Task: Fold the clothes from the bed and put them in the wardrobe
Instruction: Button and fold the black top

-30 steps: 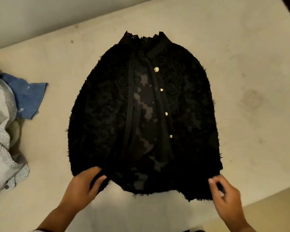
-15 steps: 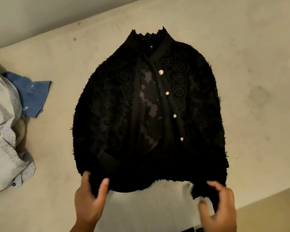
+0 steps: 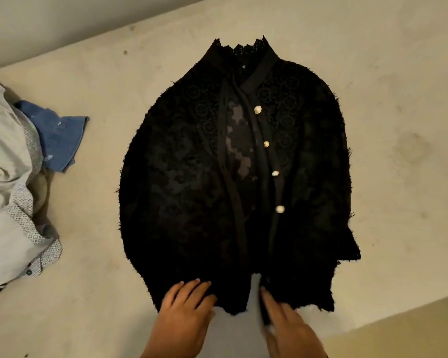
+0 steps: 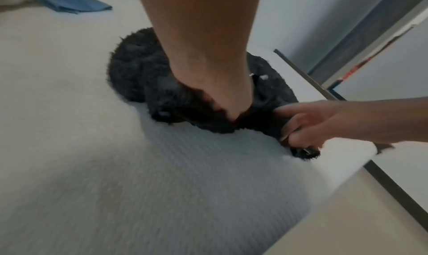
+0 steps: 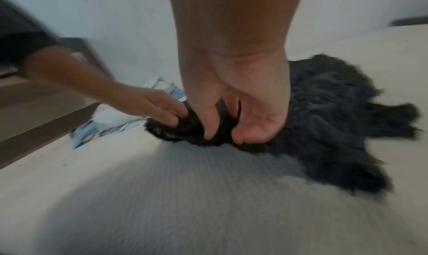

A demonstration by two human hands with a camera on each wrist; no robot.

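Head: black jacket (image 3: 181, 182) flat on bed (image 3: 88, 254), both hands at its hem. Left wrist: left hand (image 4: 222, 98) pinches hem. Right wrist: right hand (image 5: 238, 116) grips hem, fabric between fingers

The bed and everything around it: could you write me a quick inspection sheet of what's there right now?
Surface: pale bed, bare mattress with faint stains.
Job's things: black fuzzy jacket lies spread flat, front up, collar away from the person, gold buttons down the front, which gapes open.
Clutter: heap of light shirts and a blue garment at the bed's left edge, unfolded.
Hands: left hand and right hand both grip the jacket's near hem close to the front opening, fingers curled into the cloth.
Cables: nothing seen.
Surroundings: plain wall behind the bed; a dark frame edge beside the mattress.
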